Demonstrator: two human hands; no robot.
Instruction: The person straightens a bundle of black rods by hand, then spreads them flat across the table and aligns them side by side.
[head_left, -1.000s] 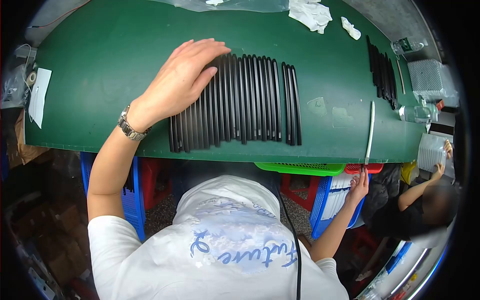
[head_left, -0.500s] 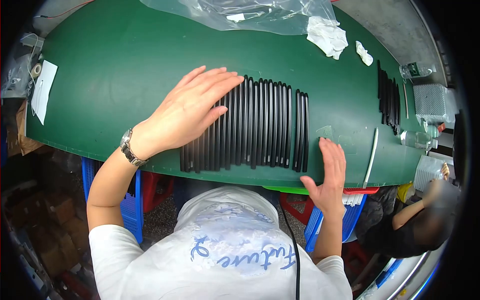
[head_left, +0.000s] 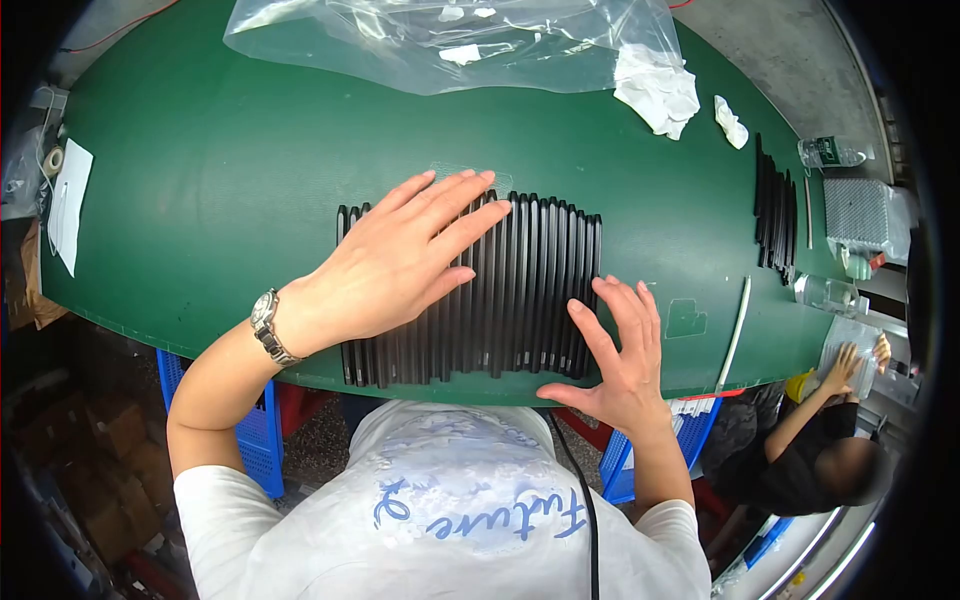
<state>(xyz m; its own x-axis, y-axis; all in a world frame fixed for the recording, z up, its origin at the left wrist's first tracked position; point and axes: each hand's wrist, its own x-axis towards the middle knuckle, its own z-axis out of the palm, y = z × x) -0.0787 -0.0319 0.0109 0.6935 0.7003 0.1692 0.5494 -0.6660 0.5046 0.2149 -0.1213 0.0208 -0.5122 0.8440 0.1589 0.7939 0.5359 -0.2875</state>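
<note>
A row of slim black rods with narrowed far ends point(head_left: 515, 300) lies side by side on the green table point(head_left: 200, 200). My left hand point(head_left: 395, 255), wearing a wristwatch point(head_left: 268, 325), is spread across the left and middle part of the row, palm down, and hides some of the rods. Its fingers point toward the far ends. At the right end of the row is my right hand point(head_left: 625, 370), with thumb and fingers apart. Its fingertips are close beside the outermost rod; whether they touch it I cannot tell.
Clear plastic sheeting point(head_left: 400, 50) and crumpled white tissue point(head_left: 655, 90) lie at the far side. More black rods point(head_left: 775, 210) and a white strip point(head_left: 735, 330) are to the right, near plastic bottles point(head_left: 830, 153). A co-worker point(head_left: 800, 450) sits at far right. Blue baskets point(head_left: 262, 430) stand below the edge.
My right hand has moved left to the end of the row. The separate group at the right has joined the other rods. My left hand stays spread over the row.
</note>
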